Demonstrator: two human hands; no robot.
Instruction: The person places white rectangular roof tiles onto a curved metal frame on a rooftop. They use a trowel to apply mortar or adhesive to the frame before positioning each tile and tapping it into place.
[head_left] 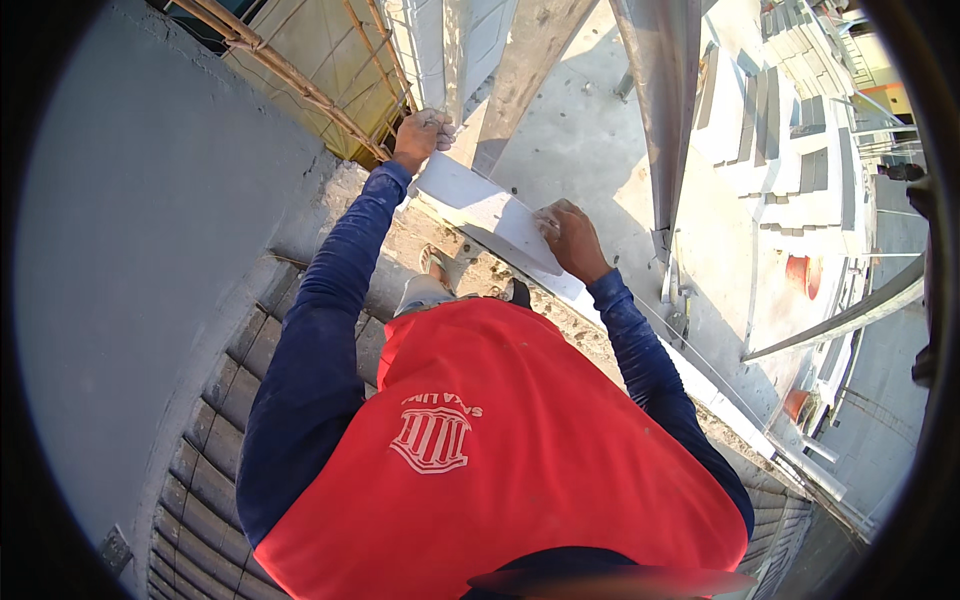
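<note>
A white, smooth-faced block (492,212) lies slanted in front of me, along a rough ledge (475,268) beside a drop. My right hand (572,238) has its fingers curled over the block's right end. At the far left end of the block, my left hand (425,135) is closed, knuckles up, close to a pale upright post (455,60). What its fingers hold, if anything, is hidden. Both forearms are stretched forward in dark blue sleeves.
A grey plastered wall (150,230) rises on my left, with dark roof tiles (220,440) below. Bamboo poles (270,65) stand beyond my left hand. Metal beams (665,110) rise on the right above a concrete floor (590,130) far below. My sandalled foot (432,262) stands near the ledge.
</note>
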